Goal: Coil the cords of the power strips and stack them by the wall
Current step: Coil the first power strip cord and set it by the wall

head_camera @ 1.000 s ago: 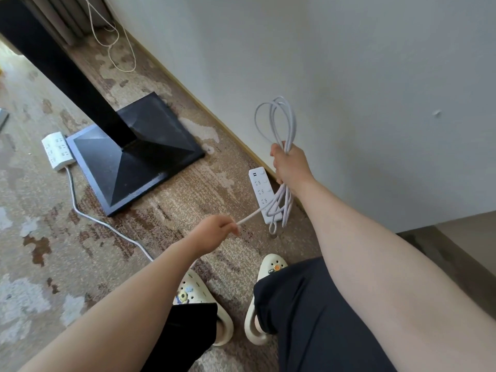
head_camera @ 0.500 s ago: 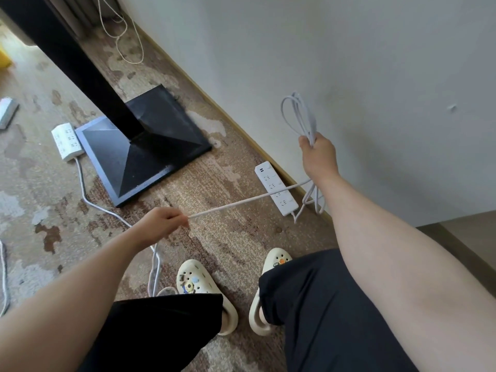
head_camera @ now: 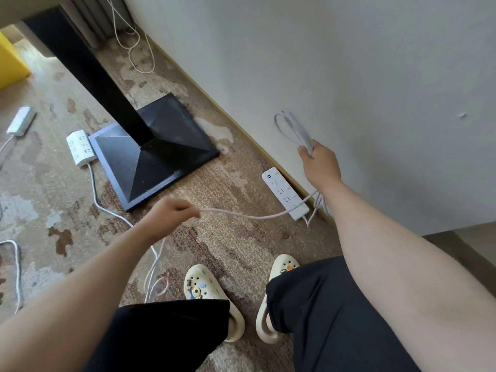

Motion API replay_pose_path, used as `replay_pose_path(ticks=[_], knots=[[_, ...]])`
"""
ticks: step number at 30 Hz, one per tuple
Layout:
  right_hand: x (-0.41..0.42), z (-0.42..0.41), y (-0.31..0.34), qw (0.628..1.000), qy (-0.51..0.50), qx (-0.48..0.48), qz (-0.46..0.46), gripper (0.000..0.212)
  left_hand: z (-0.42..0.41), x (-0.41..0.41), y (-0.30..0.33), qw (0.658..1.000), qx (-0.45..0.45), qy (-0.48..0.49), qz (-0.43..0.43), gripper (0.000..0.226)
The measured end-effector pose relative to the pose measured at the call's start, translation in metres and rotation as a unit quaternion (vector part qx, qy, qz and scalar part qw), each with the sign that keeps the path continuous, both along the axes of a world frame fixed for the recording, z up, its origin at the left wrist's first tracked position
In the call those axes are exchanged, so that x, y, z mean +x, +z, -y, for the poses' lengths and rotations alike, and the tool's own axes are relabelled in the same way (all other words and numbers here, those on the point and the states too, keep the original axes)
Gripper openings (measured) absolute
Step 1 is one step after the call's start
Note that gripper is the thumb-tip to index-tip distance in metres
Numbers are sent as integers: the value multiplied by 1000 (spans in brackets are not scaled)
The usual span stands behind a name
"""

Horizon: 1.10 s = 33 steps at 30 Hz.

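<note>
A white power strip [head_camera: 285, 193] lies on the carpet beside the wall. My right hand [head_camera: 320, 163] grips a bundle of coiled white cord loops [head_camera: 291, 128] held up near the wall, with more loops hanging below the wrist. A free run of that cord [head_camera: 241, 214] stretches left to my left hand [head_camera: 174, 213], which pinches it and lets the rest drop to the floor [head_camera: 154, 275]. A second white power strip [head_camera: 80, 147] sits by the black stand base, its cord trailing across the carpet. A third strip [head_camera: 21, 120] lies at the far left.
A black post on a square base [head_camera: 153, 154] stands on the worn carpet. A yellow box [head_camera: 10, 63] is at the upper left. Loose thin cable [head_camera: 134, 47] lies near the far wall. Another cord [head_camera: 16, 267] loops at the left edge. My feet in cream clogs [head_camera: 212, 294] are below.
My left hand drew the cord out leftward, then came back right with the run sagging. My right hand moved right along the wall with the coil. The view widened, showing a third strip.
</note>
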State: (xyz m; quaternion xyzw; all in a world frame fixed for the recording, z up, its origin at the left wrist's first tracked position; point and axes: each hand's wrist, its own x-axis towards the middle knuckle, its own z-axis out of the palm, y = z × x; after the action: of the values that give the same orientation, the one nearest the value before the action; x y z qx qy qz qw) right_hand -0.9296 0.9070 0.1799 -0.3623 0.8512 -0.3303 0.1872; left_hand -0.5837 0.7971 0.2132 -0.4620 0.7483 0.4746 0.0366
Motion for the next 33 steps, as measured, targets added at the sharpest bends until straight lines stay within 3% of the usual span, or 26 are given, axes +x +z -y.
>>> replay_pose_path(ticks=[6, 10, 16, 25, 30, 33], knots=[[34, 12, 6, 987, 98, 31, 124, 26, -30, -90, 17, 992, -18, -118, -49, 16], [40, 11, 9, 962, 136, 29, 235, 18, -40, -122, 20, 994, -39, -52, -92, 20], [40, 10, 7, 938, 119, 21, 325, 27, -40, -146, 18, 991, -92, 38, -85, 27], [42, 12, 5, 952, 105, -1, 287, 36, -34, -147, 17, 992, -49, 18, -113, 27], [34, 13, 6, 977, 92, 15, 192, 31, -25, -114, 8, 996, -59, -52, -43, 20], [24, 7, 7, 984, 92, 41, 145, 33, -11, -78, 6, 997, -66, -37, -6, 19]])
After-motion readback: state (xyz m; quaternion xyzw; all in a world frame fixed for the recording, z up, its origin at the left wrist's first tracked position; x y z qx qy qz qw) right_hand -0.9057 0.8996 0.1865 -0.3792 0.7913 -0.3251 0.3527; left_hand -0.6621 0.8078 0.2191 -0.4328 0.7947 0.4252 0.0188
